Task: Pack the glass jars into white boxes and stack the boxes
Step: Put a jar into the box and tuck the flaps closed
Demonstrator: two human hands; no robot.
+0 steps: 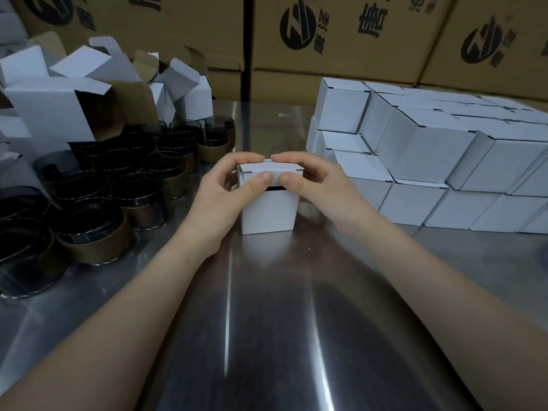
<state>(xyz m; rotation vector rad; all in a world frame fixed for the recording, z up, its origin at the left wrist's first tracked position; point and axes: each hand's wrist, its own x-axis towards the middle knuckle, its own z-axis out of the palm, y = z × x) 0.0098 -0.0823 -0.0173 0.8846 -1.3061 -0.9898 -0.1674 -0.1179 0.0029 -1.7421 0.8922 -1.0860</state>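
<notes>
A small white box (268, 210) stands upright on the steel table at centre. My left hand (222, 194) grips its left side, thumb on the front flap, fingers curled over the top. My right hand (317, 185) grips the right side the same way. The lid flap is nearly down; a dark slit shows under it. Whatever is inside the box is hidden. Several dark glass jars (95, 209) with brown paper bands crowd the table on the left. Closed white boxes form a stack (430, 155) on the right.
Open, unfilled white boxes (59, 93) are piled at the back left behind the jars. Large brown cartons (355, 34) with black logos wall off the back. The bare steel table (281, 307) stretches toward me between my forearms.
</notes>
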